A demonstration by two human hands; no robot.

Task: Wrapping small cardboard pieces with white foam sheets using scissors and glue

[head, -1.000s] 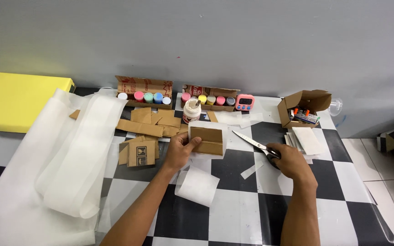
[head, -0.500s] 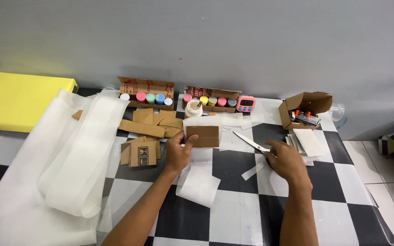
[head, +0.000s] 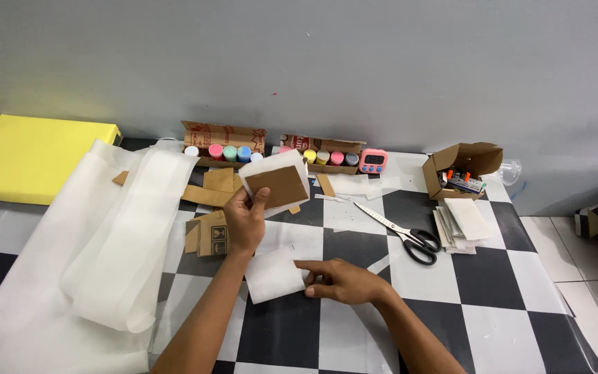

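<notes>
Nearest the camera, the right hand (head: 344, 280) lies low on the checkered table (head: 493, 277), fingers loosely extended and holding nothing, its index fingertip pressing the right edge of a white paper square (head: 273, 275) that lies flat on the table. Just beyond that square, the left hand (head: 246, 223) is raised above the table and pinches a brown cardboard piece backed with white paper (head: 276, 183), thumb on the near face, fingers behind; the piece stands tilted, its lower left corner in the grip.

To the left of the paper square, a long sheet of translucent white paper (head: 115, 242) lies folded over itself, and loose cardboard scraps (head: 209, 234) sit between it and the left hand. To the right of the square, well apart, closed scissors with black handles (head: 403, 233) lie on the table, and past them a stack of white paper cuts (head: 459, 223).

Farther back, an open small cardboard box (head: 461, 167) stands beyond the stack. Along the wall behind the held piece sit two cardboard trays of small paint pots (head: 271, 150) and a pink digital timer (head: 372, 161). At far left rests a yellow board (head: 32, 158).
</notes>
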